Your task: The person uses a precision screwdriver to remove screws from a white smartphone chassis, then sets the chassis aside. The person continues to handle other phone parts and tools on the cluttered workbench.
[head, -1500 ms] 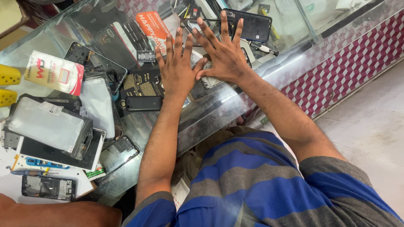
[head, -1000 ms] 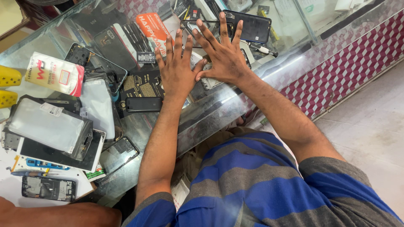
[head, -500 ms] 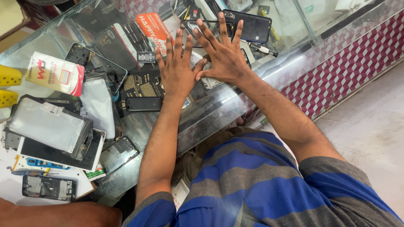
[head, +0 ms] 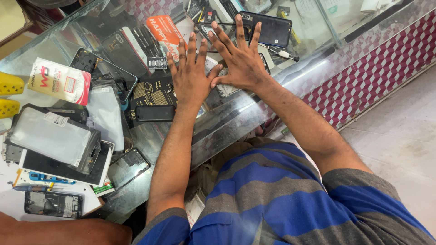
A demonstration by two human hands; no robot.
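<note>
- Right at the far left of the frame, two yellow blocks [head: 10, 93] sit at the edge, with a white and red packet [head: 59, 80] just beside them on the glass bench [head: 236, 120].
- Lower left: a clear-wrapped phone screen [head: 52, 136] lies on top of a white-framed panel [head: 63, 165], and a small opened phone [head: 53, 204] rests on white paper near the bottom edge.
- Moving toward the middle, a slim black phone [head: 155, 113] lies flat, just left of the left wrist, touching a black and gold box [head: 152, 94].
- Centre now: the left hand [head: 190, 81] is pressed palm down on the bench, fingers spread wide, grip fully open and holding nothing.
- An orange packet [head: 165, 28] lies just above its fingertips.
- Right beside it, thumbs touching, the right hand [head: 240, 61] is also flat and splayed, grip open, nothing in it.
- Its fingertips reach the edge of a dark phone [head: 272, 28] in the upper middle of the frame.
- Far right, a maroon and white checked panel [head: 377, 77] runs down the bench front.
</note>
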